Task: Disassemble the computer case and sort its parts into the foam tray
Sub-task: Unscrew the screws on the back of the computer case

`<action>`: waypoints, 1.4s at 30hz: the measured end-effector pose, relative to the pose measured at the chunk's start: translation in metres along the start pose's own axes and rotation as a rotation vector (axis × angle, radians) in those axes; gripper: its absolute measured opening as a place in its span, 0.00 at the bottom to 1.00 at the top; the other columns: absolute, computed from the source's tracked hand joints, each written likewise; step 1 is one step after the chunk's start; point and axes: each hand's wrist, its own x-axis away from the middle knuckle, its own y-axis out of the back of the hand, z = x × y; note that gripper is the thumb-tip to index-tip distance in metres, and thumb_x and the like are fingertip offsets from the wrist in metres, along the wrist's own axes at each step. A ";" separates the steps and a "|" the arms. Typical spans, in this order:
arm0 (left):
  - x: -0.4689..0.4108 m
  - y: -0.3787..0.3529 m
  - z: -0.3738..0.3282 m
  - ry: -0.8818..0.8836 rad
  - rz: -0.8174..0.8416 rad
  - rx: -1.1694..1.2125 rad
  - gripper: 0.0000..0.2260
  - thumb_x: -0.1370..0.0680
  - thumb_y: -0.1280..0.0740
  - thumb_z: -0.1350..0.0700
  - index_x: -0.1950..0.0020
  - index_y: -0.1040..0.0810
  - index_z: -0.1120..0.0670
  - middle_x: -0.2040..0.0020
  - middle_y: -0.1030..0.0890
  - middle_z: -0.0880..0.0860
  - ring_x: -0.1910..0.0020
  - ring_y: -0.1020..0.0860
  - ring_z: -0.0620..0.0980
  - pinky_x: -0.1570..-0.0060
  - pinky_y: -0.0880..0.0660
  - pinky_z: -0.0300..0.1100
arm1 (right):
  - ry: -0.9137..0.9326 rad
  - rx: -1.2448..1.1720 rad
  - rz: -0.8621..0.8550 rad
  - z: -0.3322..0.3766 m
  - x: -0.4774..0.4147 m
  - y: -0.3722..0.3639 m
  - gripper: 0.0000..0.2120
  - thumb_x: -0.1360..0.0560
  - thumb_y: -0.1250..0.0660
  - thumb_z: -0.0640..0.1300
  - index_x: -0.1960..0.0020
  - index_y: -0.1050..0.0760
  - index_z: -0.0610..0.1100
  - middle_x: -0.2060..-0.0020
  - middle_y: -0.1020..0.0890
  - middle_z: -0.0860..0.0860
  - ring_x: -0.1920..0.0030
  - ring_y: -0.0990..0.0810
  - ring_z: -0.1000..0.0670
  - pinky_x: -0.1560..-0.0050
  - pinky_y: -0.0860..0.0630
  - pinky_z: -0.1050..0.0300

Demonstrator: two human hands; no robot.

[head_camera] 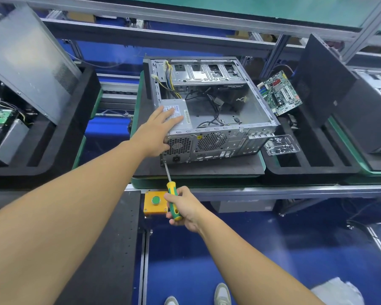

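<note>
1. Silver-grey computer case (218, 148), honeycomb and round-hole vent patterns across its rear panel.
2. Yellow and black wire bundle (171, 84), at eleven o'clock inside the case.
3. Green circuit board (280, 94) with white, red and blue fittings, at two o'clock of the case.
4. Black foam tray (306, 170), at three o'clock.
5. Green-and-yellow-handled screwdriver (171, 188), at six o'clock.
6. Yellow button box (155, 209) with green button, at seven o'clock.

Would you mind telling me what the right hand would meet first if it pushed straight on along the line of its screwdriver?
The right hand grips the screwdriver, whose tip appears to sit at the rear lower-left corner of the computer case. That rear panel comes first, though contact is unclear.
</note>
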 end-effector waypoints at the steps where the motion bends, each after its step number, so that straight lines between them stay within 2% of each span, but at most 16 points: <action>1: 0.000 0.000 0.000 -0.002 -0.002 0.000 0.43 0.26 0.25 0.57 0.19 0.49 0.43 0.18 0.52 0.49 0.20 0.59 0.52 0.27 0.37 0.59 | -0.011 -0.002 -0.006 0.001 0.000 -0.001 0.15 0.19 0.34 0.50 0.38 0.35 0.45 0.54 0.25 0.46 0.72 0.24 0.54 0.73 0.27 0.61; 4: -0.001 -0.002 0.002 -0.008 -0.007 0.006 0.43 0.26 0.25 0.57 0.19 0.49 0.44 0.18 0.52 0.50 0.20 0.58 0.53 0.27 0.38 0.59 | -0.064 -0.086 0.018 0.002 -0.003 -0.002 0.13 0.17 0.40 0.53 0.42 0.30 0.43 0.58 0.22 0.45 0.71 0.26 0.52 0.73 0.30 0.59; 8: -0.001 -0.003 0.004 -0.012 -0.008 0.009 0.44 0.26 0.25 0.57 0.19 0.49 0.43 0.18 0.52 0.49 0.20 0.58 0.52 0.28 0.36 0.60 | -0.084 -0.135 -0.001 -0.004 -0.005 -0.001 0.16 0.15 0.48 0.49 0.43 0.26 0.40 0.61 0.19 0.45 0.68 0.23 0.50 0.70 0.25 0.56; 11: -0.001 -0.003 0.004 -0.008 -0.008 0.003 0.44 0.26 0.25 0.57 0.19 0.50 0.43 0.18 0.52 0.48 0.20 0.58 0.52 0.28 0.36 0.60 | -0.044 -0.111 -0.033 -0.003 -0.004 -0.001 0.13 0.17 0.43 0.46 0.38 0.28 0.40 0.57 0.21 0.44 0.64 0.20 0.49 0.66 0.20 0.54; 14: -0.002 -0.003 0.003 -0.007 -0.005 0.000 0.44 0.26 0.25 0.57 0.19 0.50 0.42 0.18 0.53 0.48 0.20 0.58 0.51 0.28 0.36 0.60 | 0.005 -0.060 -0.012 -0.001 -0.004 0.001 0.10 0.19 0.38 0.47 0.40 0.31 0.44 0.50 0.23 0.43 0.64 0.16 0.50 0.66 0.17 0.52; 16: -0.002 -0.003 0.004 -0.005 -0.004 -0.002 0.44 0.26 0.25 0.57 0.19 0.50 0.42 0.18 0.53 0.48 0.20 0.59 0.51 0.28 0.36 0.60 | 0.014 -0.045 -0.009 -0.001 -0.003 0.003 0.10 0.19 0.35 0.48 0.43 0.33 0.46 0.48 0.23 0.44 0.67 0.16 0.51 0.69 0.19 0.55; 20: -0.002 -0.003 0.004 -0.002 -0.002 0.005 0.44 0.26 0.25 0.57 0.19 0.50 0.43 0.18 0.53 0.48 0.20 0.58 0.51 0.28 0.35 0.59 | -0.015 -0.061 -0.046 0.001 -0.005 0.005 0.11 0.20 0.34 0.50 0.43 0.32 0.47 0.54 0.24 0.46 0.70 0.26 0.52 0.75 0.31 0.61; 23: -0.002 -0.004 0.004 -0.009 -0.002 0.008 0.44 0.26 0.25 0.57 0.19 0.49 0.43 0.18 0.52 0.48 0.20 0.58 0.52 0.28 0.36 0.59 | -0.081 -0.160 0.015 0.005 -0.003 0.002 0.14 0.18 0.42 0.51 0.42 0.28 0.41 0.59 0.24 0.45 0.68 0.27 0.49 0.73 0.30 0.58; 26: -0.002 -0.004 0.004 -0.006 -0.006 0.011 0.44 0.26 0.25 0.57 0.19 0.49 0.43 0.18 0.52 0.48 0.20 0.58 0.52 0.28 0.36 0.59 | -0.075 -0.144 0.017 0.002 -0.002 0.000 0.16 0.16 0.48 0.46 0.43 0.26 0.38 0.58 0.21 0.44 0.64 0.27 0.49 0.70 0.27 0.56; 29: -0.003 -0.006 0.004 -0.007 -0.006 0.016 0.44 0.26 0.25 0.57 0.19 0.49 0.43 0.18 0.52 0.48 0.20 0.59 0.51 0.28 0.36 0.59 | -0.035 -0.098 0.000 -0.001 -0.001 -0.001 0.12 0.16 0.42 0.45 0.36 0.30 0.41 0.54 0.20 0.45 0.59 0.24 0.49 0.67 0.21 0.55; 32: -0.003 -0.006 0.005 -0.025 -0.013 0.025 0.44 0.26 0.25 0.57 0.19 0.50 0.43 0.18 0.53 0.49 0.20 0.58 0.51 0.27 0.38 0.60 | -0.027 -0.064 0.027 -0.003 0.001 -0.001 0.12 0.17 0.37 0.46 0.37 0.34 0.45 0.53 0.20 0.46 0.65 0.19 0.50 0.65 0.18 0.53; 35: 0.001 -0.008 0.003 -0.014 -0.081 0.039 0.48 0.28 0.24 0.56 0.19 0.53 0.44 0.18 0.56 0.50 0.20 0.57 0.53 0.25 0.42 0.59 | -0.020 -0.062 0.011 -0.002 -0.001 -0.002 0.16 0.18 0.35 0.47 0.36 0.36 0.44 0.56 0.22 0.46 0.70 0.23 0.52 0.72 0.25 0.58; 37: 0.015 -0.013 0.002 -0.005 -0.223 0.075 0.49 0.31 0.25 0.52 0.19 0.53 0.43 0.18 0.54 0.49 0.20 0.54 0.54 0.26 0.44 0.59 | -0.040 -0.109 0.020 0.000 -0.003 -0.002 0.15 0.17 0.38 0.50 0.37 0.34 0.42 0.60 0.21 0.46 0.71 0.26 0.51 0.73 0.29 0.58; 39: 0.034 -0.025 0.004 0.045 -0.439 0.141 0.42 0.34 0.29 0.50 0.22 0.43 0.47 0.24 0.40 0.52 0.26 0.40 0.56 0.33 0.37 0.59 | -0.084 -0.164 0.029 0.001 -0.004 -0.003 0.14 0.16 0.44 0.52 0.40 0.30 0.41 0.61 0.19 0.44 0.70 0.26 0.49 0.72 0.28 0.57; 41: 0.052 -0.049 0.007 0.242 -0.594 0.349 0.25 0.31 0.33 0.54 0.34 0.31 0.51 0.40 0.26 0.53 0.42 0.28 0.54 0.42 0.31 0.54 | -0.096 -0.171 0.013 0.000 -0.004 -0.002 0.16 0.15 0.48 0.49 0.42 0.27 0.40 0.60 0.18 0.43 0.68 0.25 0.48 0.71 0.26 0.57; 42: 0.058 -0.058 0.007 0.394 -0.577 0.525 0.15 0.28 0.35 0.56 0.42 0.28 0.52 0.48 0.24 0.51 0.50 0.25 0.53 0.46 0.28 0.53 | -0.087 -0.161 0.004 -0.001 -0.005 -0.002 0.15 0.15 0.48 0.48 0.43 0.27 0.40 0.60 0.18 0.44 0.67 0.24 0.48 0.70 0.25 0.56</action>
